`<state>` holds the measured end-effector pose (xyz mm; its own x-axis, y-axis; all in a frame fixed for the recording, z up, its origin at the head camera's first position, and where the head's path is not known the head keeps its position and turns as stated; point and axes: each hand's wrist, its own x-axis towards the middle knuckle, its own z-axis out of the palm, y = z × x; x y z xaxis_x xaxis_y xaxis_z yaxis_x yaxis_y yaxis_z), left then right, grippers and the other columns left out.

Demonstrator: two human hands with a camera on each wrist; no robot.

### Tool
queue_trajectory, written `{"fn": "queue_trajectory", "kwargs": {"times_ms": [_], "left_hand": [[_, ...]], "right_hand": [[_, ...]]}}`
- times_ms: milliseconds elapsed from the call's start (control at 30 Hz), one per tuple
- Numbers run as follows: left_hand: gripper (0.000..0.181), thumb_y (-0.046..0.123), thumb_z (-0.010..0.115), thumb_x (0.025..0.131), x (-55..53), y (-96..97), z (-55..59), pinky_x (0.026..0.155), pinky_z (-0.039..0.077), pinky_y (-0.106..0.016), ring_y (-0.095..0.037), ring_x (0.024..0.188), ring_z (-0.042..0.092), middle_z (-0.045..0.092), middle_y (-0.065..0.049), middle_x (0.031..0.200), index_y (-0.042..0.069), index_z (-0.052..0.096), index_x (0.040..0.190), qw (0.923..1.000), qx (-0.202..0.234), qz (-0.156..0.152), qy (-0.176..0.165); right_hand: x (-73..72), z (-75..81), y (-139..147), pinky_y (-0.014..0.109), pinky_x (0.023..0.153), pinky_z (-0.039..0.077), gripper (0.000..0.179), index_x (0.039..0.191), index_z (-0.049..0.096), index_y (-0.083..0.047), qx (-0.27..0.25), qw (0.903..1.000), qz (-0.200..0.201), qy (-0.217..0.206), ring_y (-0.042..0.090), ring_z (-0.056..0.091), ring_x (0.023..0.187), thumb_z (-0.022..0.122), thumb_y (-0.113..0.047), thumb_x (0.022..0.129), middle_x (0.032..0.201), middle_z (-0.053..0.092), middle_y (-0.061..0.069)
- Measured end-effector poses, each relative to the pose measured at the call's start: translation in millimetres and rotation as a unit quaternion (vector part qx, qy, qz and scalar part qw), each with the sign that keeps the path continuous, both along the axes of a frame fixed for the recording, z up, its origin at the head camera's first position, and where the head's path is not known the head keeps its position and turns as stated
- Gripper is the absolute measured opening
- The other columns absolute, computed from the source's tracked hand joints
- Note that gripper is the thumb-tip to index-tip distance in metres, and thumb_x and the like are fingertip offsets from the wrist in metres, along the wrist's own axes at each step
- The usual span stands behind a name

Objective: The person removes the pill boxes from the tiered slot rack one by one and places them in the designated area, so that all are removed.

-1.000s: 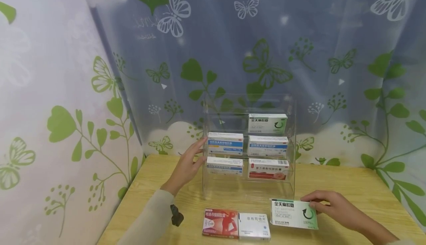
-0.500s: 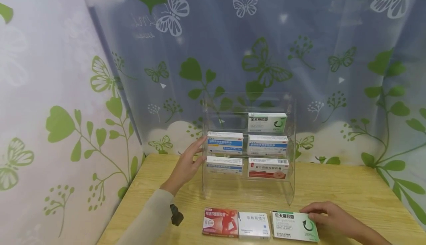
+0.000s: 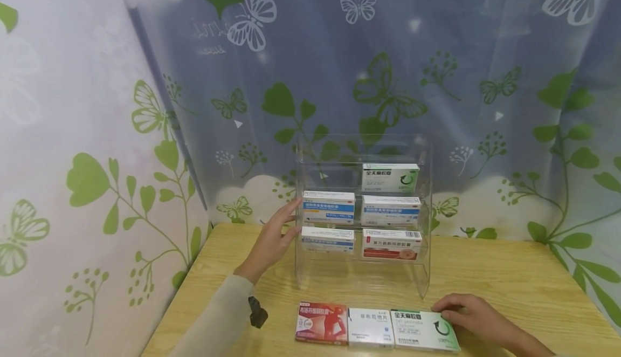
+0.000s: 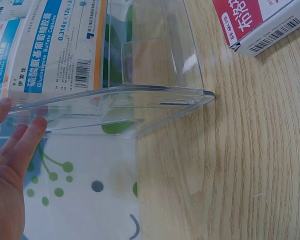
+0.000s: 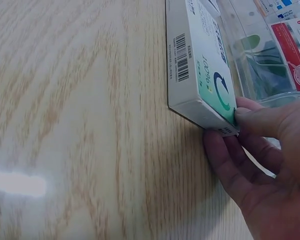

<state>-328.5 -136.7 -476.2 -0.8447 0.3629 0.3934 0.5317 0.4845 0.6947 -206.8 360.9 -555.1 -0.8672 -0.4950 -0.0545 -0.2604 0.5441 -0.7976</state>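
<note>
My right hand (image 3: 477, 322) holds the right end of a green-and-white medicine box (image 3: 421, 335), which lies flat on the table. In the right wrist view, the thumb (image 5: 262, 121) is at the box's upper corner and other fingers are at its end. This box sits directly right of a white medicine box (image 3: 370, 327); a red one (image 3: 321, 323) lies left of that. My left hand (image 3: 270, 241) touches the left side of a clear acrylic display rack (image 3: 335, 275), its fingers mostly straight. The left wrist view shows fingertips against the rack's side panel (image 4: 115, 97).
Medicine boxes stand on the rack's tiers: a green-and-white one (image 3: 390, 178) on top, blue-and-white ones (image 3: 328, 208) below, and a red-and-white one (image 3: 392, 245) lower right. The wooden table (image 3: 490, 265) meets a patterned curtain (image 3: 320, 49) behind and at the left.
The right hand has lowered the green-and-white box from a slight tilt onto the table, then slid it left against the white box. The left hand has stayed at the rack.
</note>
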Motion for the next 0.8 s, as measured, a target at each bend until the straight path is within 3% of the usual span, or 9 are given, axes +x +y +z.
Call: {"fn": "queue_trajectory", "kwargs": {"times_ms": [267,500,633,800], "left_hand": [[0.074,0.006,0.065,0.11,0.6,0.3,0.5,0.097,0.067,-0.044,-0.036,0.139,0.064,0.036,-0.008,0.177,0.029,0.033,0.173,0.9999,0.003,-0.002,0.01],[0.075,0.007,0.065,0.11,1.5,1.1,1.1,0.097,0.068,-0.045,-0.036,0.138,0.064,0.037,-0.008,0.176,0.031,0.034,0.173,1.0,0.005,-0.002,0.008],[0.074,0.006,0.065,0.109,1.6,1.4,1.4,0.097,0.068,-0.046,-0.037,0.138,0.064,0.037,-0.009,0.176,0.029,0.034,0.173,0.9999,0.007,-0.004,0.009],[0.074,0.007,0.065,0.11,1.7,1.9,1.7,0.097,0.067,-0.048,-0.036,0.139,0.064,0.036,-0.007,0.177,0.031,0.034,0.173,1.0,0.007,0.0,0.002]], "right_hand": [[0.2,0.9,-2.0,0.015,0.086,0.059,0.017,0.116,0.08,-0.006,0.011,0.9999,-0.007,0.0,-0.014,0.062,0.106,0.067,-0.015,0.109,0.12,0.079,0.017],[-2.2,7.6,-1.1,0.024,0.075,0.063,0.024,0.124,0.076,0.002,-0.008,0.998,-0.034,-0.052,-0.007,0.064,0.098,0.064,-0.014,0.111,0.126,0.075,0.022],[-4.4,11.5,0.9,0.027,0.069,0.063,0.027,0.128,0.073,0.006,0.001,0.9985,-0.054,-0.009,0.002,0.068,0.09,0.063,-0.014,0.112,0.12,0.078,0.02],[-11.7,23.6,4.1,0.029,0.072,0.066,0.031,0.132,0.071,0.005,0.012,0.9942,-0.093,0.052,0.006,0.073,0.095,0.062,-0.017,0.113,0.12,0.079,0.021]]}}
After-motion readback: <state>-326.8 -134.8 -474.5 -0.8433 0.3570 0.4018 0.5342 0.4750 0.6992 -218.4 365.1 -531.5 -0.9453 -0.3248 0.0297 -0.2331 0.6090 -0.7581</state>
